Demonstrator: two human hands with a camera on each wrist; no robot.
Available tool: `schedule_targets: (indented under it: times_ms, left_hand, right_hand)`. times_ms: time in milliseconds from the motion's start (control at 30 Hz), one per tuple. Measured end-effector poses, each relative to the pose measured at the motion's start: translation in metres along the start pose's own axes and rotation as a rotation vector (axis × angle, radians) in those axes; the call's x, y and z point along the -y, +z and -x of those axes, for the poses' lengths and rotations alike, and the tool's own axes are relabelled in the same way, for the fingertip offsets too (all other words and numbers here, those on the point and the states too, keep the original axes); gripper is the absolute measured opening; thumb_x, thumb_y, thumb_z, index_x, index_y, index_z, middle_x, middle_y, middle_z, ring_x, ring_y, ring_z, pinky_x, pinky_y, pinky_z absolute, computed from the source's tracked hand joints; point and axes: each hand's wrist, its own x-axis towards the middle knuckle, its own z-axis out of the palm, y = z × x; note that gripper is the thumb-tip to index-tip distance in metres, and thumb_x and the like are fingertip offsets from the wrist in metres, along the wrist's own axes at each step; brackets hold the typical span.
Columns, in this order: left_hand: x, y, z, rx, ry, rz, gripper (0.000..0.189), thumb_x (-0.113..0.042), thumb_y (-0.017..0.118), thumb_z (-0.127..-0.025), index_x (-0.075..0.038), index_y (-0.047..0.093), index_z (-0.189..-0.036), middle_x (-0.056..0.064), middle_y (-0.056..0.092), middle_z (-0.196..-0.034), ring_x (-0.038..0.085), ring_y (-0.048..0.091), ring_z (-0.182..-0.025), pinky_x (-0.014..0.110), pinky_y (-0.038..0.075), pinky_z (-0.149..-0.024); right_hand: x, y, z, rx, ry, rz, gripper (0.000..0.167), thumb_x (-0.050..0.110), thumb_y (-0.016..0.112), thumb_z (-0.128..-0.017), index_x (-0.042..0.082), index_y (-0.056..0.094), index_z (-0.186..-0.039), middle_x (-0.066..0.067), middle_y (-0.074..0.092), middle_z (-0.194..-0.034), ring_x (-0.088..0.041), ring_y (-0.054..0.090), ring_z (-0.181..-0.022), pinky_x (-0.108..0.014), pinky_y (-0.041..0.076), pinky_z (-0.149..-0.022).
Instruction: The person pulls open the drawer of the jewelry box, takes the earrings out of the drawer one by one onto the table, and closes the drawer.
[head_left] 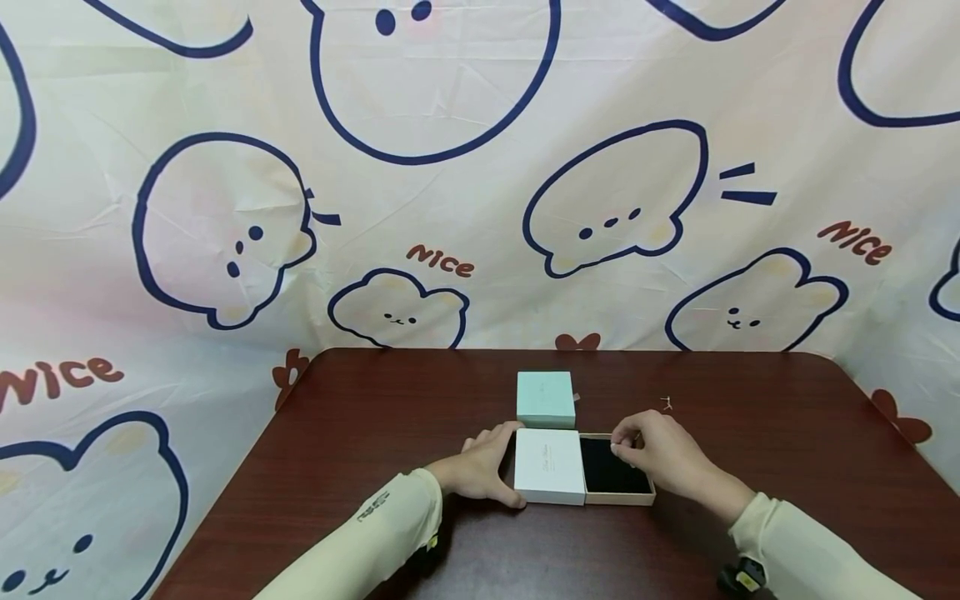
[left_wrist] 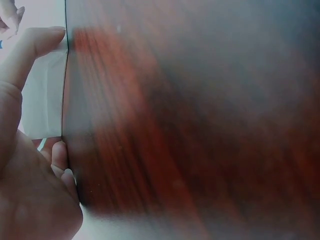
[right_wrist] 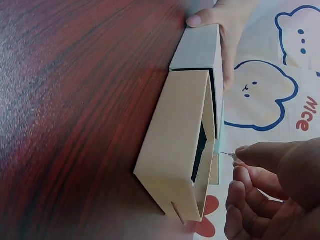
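My left hand [head_left: 483, 468] grips the left end of a white drawer box [head_left: 549, 467], thumb at the near corner and fingers at the far one. From the box's right end a cream-edged drawer [head_left: 619, 499] is pulled partway out, with a black pad [head_left: 606, 468] inside. Over the drawer's right part, my right hand [head_left: 663, 450] pinches a small earring [right_wrist: 233, 156] between thumb and forefinger. Its thin post points toward the box in the right wrist view, and the fingertips hide most of the rest. The other right fingers are curled.
Right behind the white box stands a mint-green box [head_left: 545, 399], with a small tab at its right side. A tiny thin light-coloured object [head_left: 667, 403] lies on the dark wood table [head_left: 405, 392], beyond the right hand. A patterned cloth [head_left: 495, 208] hangs behind the table.
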Motion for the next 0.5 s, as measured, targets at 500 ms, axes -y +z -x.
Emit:
schedule_targets:
  times_ms: [500]
  left_hand:
    - [-0.0002,-0.0010,0.0005,0.009,0.000,-0.002,0.109,-0.039,0.090,-0.067,-0.019,0.027,-0.154,-0.002,0.046,-0.146,0.015,0.042,-0.118,0.033,0.028,-0.092]
  right_hand:
    - [-0.0052,-0.0045,0.0016,-0.019,-0.012,0.015,0.006,0.009,0.072,-0.091,0.012,0.073,-0.085,0.006,0.061,-0.071,-0.004,0.048,-0.062,-0.022,0.041,-0.057]
